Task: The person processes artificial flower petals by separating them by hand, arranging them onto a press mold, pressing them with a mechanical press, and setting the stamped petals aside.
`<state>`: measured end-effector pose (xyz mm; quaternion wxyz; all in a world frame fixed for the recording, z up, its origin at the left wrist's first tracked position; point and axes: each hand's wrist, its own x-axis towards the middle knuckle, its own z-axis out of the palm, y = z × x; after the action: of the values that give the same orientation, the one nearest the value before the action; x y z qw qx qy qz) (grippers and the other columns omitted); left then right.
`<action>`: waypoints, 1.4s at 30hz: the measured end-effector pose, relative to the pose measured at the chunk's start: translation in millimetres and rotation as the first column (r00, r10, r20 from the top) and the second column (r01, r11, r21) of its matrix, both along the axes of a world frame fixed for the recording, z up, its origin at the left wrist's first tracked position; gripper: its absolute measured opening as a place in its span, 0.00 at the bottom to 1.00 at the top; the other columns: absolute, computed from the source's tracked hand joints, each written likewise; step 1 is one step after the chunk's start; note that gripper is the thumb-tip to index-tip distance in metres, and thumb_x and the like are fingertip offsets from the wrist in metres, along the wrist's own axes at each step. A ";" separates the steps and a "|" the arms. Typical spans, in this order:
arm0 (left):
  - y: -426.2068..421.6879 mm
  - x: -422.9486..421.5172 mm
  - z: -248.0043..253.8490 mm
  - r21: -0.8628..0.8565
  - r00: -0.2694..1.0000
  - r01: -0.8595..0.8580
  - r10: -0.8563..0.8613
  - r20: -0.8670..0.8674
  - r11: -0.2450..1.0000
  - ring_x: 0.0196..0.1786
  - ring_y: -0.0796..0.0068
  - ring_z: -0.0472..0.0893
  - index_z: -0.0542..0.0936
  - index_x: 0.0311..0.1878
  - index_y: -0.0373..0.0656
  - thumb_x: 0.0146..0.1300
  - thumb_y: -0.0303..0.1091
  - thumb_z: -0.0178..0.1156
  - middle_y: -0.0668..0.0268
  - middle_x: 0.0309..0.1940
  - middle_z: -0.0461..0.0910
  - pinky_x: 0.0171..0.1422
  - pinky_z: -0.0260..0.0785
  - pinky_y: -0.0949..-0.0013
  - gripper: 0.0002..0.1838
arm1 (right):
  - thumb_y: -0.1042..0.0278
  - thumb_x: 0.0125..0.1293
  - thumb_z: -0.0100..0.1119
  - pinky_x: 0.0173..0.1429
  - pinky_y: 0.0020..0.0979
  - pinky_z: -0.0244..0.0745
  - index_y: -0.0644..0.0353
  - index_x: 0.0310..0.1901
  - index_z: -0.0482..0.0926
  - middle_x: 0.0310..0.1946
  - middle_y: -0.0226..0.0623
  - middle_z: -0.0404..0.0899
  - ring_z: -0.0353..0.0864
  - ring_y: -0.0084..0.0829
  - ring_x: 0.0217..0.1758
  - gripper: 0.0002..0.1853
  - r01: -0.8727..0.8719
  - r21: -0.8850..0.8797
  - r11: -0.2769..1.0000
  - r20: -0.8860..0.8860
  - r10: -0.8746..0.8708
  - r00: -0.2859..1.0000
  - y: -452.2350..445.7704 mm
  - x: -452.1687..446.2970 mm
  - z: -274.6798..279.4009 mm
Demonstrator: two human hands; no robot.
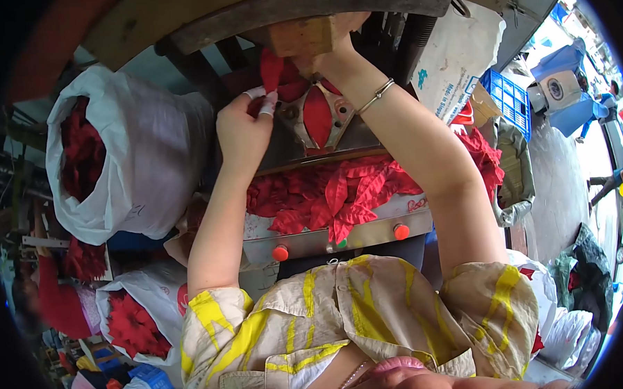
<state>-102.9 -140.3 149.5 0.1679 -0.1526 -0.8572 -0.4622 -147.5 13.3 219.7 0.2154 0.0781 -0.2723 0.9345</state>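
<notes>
My left hand (248,124) pinches a red fabric petal (272,70) between thumb and fingers, with white wrapping on the fingertips. Just right of it, a metal mold (336,120) has a pointed red petal (317,116) lying on it. My right hand (343,43) reaches up at the top of the machine, mostly behind a wooden block (303,36); its fingers are largely hidden, and a bracelet circles that wrist. Many pressed red petals (339,193) are heaped along the machine's front ledge, below the mold.
Red push buttons (280,253) sit on the machine's front panel (314,244). A large white sack (143,150) of red pieces stands at left, another white sack (163,298) below it. A blue crate (508,102) is at right. A person in red (58,292) is at far left.
</notes>
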 end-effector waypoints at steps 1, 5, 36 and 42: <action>0.5 3.5 -0.4 -0.001 1.000 -0.002 0.002 -0.024 1.000 0.34 0.77 0.84 0.84 0.46 0.34 0.63 0.26 0.66 0.59 0.33 0.87 0.40 0.74 0.73 0.10 | 0.70 0.71 0.58 0.33 0.23 0.70 0.66 0.45 0.79 0.33 0.31 0.81 0.75 0.19 0.30 0.08 -0.013 -0.038 0.999 0.002 0.013 1.000 0.1 -3.4 -1.7; -15.6 37.8 -9.3 -0.142 0.926 0.006 -0.059 -0.373 0.990 0.36 0.62 0.85 0.84 0.47 0.38 0.63 0.27 0.67 0.57 0.33 0.84 0.42 0.75 0.68 0.10 | 0.68 0.72 0.57 0.32 0.21 0.65 0.64 0.46 0.79 0.33 0.28 0.80 0.71 0.15 0.29 0.09 0.034 0.443 0.896 0.155 -0.114 0.981 23.8 45.7 -13.9; -66.7 171.3 -200.9 -0.409 0.948 0.096 -0.209 -0.239 0.907 0.49 0.54 0.75 0.79 0.59 0.42 0.67 0.35 0.55 0.60 0.46 0.77 0.58 0.62 0.51 0.19 | 0.66 0.59 0.68 0.46 0.41 0.68 0.52 0.41 0.83 0.36 0.33 0.76 0.75 0.38 0.40 0.08 0.203 0.912 -0.357 -0.369 -0.497 0.785 92.1 286.9 -270.7; -66.7 171.9 -201.4 -0.416 0.946 0.086 -0.205 -0.249 0.905 0.49 0.55 0.75 0.79 0.59 0.42 0.67 0.35 0.55 0.60 0.46 0.77 0.58 0.61 0.50 0.19 | 0.67 0.58 0.68 0.46 0.40 0.67 0.53 0.38 0.82 0.36 0.34 0.76 0.75 0.39 0.41 0.07 0.209 0.913 -0.351 -0.371 -0.500 0.782 90.0 285.6 -266.3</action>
<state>69.0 -207.0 -51.9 0.2204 -0.3134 -0.8859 -0.2615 138.2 103.2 -46.6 0.3308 0.0317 -0.9073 0.2578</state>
